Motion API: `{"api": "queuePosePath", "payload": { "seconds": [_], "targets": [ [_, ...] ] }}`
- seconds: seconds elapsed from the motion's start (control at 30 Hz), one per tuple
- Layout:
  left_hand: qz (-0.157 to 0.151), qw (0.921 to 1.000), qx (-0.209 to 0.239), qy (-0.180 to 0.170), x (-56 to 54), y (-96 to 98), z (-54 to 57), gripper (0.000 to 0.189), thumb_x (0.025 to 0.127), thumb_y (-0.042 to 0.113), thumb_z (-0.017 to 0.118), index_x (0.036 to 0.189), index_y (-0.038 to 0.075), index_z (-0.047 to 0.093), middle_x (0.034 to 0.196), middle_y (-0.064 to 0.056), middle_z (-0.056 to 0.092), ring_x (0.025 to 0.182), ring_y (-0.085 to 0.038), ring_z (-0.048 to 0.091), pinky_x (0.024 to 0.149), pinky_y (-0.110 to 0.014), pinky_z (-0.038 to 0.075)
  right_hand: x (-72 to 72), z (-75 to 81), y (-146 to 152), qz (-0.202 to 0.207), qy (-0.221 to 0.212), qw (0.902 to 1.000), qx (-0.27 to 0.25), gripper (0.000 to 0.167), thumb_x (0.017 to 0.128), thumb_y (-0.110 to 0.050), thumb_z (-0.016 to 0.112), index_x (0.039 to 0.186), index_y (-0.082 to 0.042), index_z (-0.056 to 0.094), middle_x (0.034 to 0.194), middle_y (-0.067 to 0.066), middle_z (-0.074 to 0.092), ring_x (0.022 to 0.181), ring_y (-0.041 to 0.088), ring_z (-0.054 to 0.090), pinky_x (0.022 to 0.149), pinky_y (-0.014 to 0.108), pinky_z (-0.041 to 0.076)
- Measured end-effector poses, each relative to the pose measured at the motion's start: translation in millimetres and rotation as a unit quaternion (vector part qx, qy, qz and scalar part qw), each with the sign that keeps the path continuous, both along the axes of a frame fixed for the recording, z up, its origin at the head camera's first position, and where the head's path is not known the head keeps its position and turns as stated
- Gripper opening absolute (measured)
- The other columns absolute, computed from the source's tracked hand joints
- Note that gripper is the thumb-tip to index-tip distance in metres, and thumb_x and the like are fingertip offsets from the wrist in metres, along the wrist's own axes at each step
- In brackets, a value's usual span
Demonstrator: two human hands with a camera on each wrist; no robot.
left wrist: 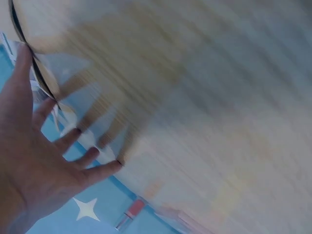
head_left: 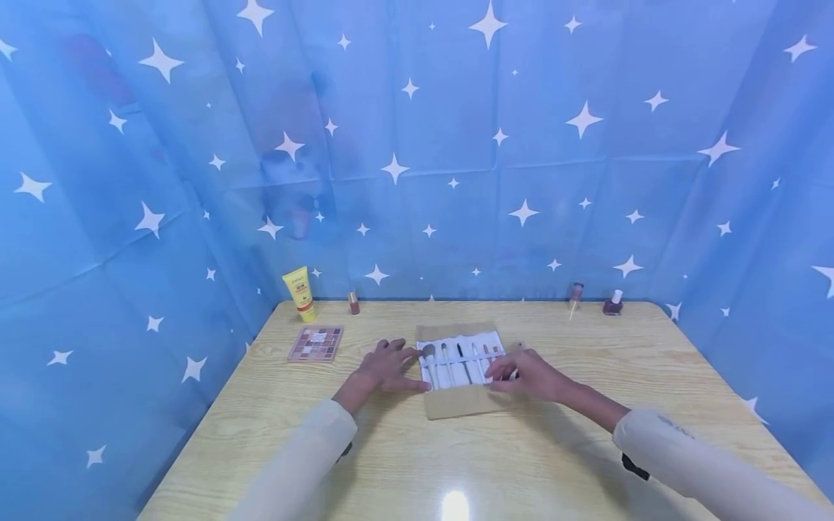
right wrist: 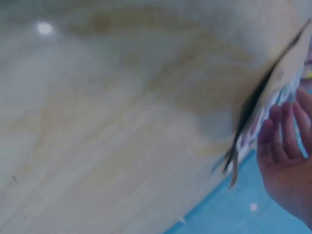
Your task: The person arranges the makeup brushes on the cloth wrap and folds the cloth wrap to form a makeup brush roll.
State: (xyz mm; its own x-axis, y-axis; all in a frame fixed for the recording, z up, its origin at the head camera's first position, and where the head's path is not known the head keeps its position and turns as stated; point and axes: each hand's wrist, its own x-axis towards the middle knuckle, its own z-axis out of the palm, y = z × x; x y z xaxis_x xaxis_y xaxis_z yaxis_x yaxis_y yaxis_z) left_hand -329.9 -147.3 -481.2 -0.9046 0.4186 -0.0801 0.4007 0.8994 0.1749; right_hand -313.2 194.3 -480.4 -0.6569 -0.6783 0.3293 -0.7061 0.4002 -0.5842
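A tan brush roll [head_left: 465, 403] lies unrolled on the table, its white inner side up. Several makeup brushes [head_left: 448, 362] are tucked side by side under its band. My left hand [head_left: 389, 367] is at the roll's left edge with the fingers spread, the thumb at its lower left part. In the left wrist view the thumb and forefinger are right at the roll's edge. Over the right end of the roll is my right hand [head_left: 529, 375], fingertips at the rightmost brushes. Loosely bent fingers [right wrist: 287, 131] show in the right wrist view, beside the roll's edge and its hanging ties [right wrist: 231, 163].
Behind my left hand are an eyeshadow palette [head_left: 316, 344], a yellow tube [head_left: 300, 293] and a small red bottle [head_left: 354, 303]. A slim tube [head_left: 576, 293] and a dark nail polish bottle [head_left: 613, 303] stand at the back right. A blue star-patterned curtain [head_left: 449, 253] hangs behind the table.
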Motion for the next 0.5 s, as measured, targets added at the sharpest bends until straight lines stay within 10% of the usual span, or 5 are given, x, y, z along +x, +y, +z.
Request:
{"api": "queuePosePath", "payload": {
  "seconds": [0.2,0.5],
  "targets": [
    [0.033,0.9994,0.008,0.012,11.0,10.0,-0.6,0.085,0.084,0.080,0.064,0.152,0.029,0.054,0.162,-0.019,0.037,0.144,-0.047,0.036,0.106,-0.068,0.043,18.5,1.6,1.3,-0.008,-0.003,0.9986,0.051,0.008,0.093,-0.004,0.076,0.095,-0.011,0.081,0.083,-0.007,0.074,0.070,0.001,0.062,0.063,0.019,0.053],
    [0.002,0.9994,0.019,0.029,32.2,1.2,4.1,0.071,0.088,0.075,0.063,0.139,0.026,0.068,0.167,-0.017,0.030,0.151,-0.048,0.025,0.117,-0.072,0.026,14.1,5.4,14.3,-0.048,0.123,0.9807,0.145,0.012,0.096,-0.011,0.072,0.093,-0.019,0.080,0.088,-0.010,0.071,0.071,-0.002,0.052,0.060,0.021,0.046]
  ]
}}
